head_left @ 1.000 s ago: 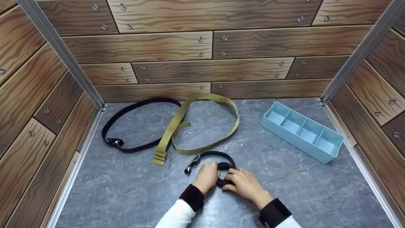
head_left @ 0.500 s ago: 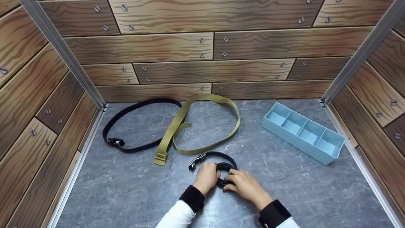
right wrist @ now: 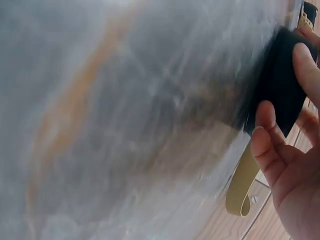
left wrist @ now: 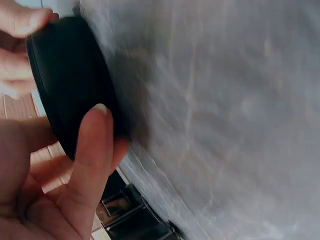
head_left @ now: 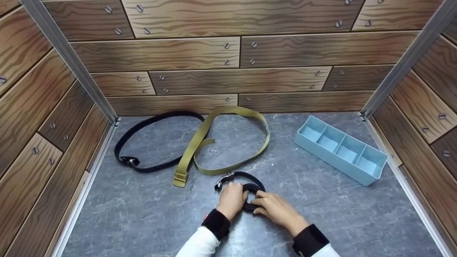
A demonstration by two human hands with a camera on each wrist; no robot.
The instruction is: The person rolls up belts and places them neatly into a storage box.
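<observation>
A black belt [head_left: 251, 206], mostly wound into a round coil, stands on edge on the grey surface between both hands. My left hand [head_left: 231, 200] grips the coil's left side, its thumb flat on the outer turn in the left wrist view. On the opposite side my right hand [head_left: 277, 210] holds the coil, fingertips on the outer turn [right wrist: 280, 82] in the right wrist view. A loose length of the belt curves round behind the coil and ends in a shiny metal buckle [head_left: 224, 180] just beyond the left hand.
An olive webbing belt [head_left: 194, 144] lies in a loop behind the hands, overlapping another black belt [head_left: 132, 134] at the left. A light blue tray [head_left: 332, 157] with several compartments stands at the right. Wood-patterned walls [head_left: 200, 53] enclose the back and sides.
The buckle end has drawn in toward the coil, shifting slightly right and away from me. Both hands stay at the coil with little movement; the other belts and the tray are unmoved.
</observation>
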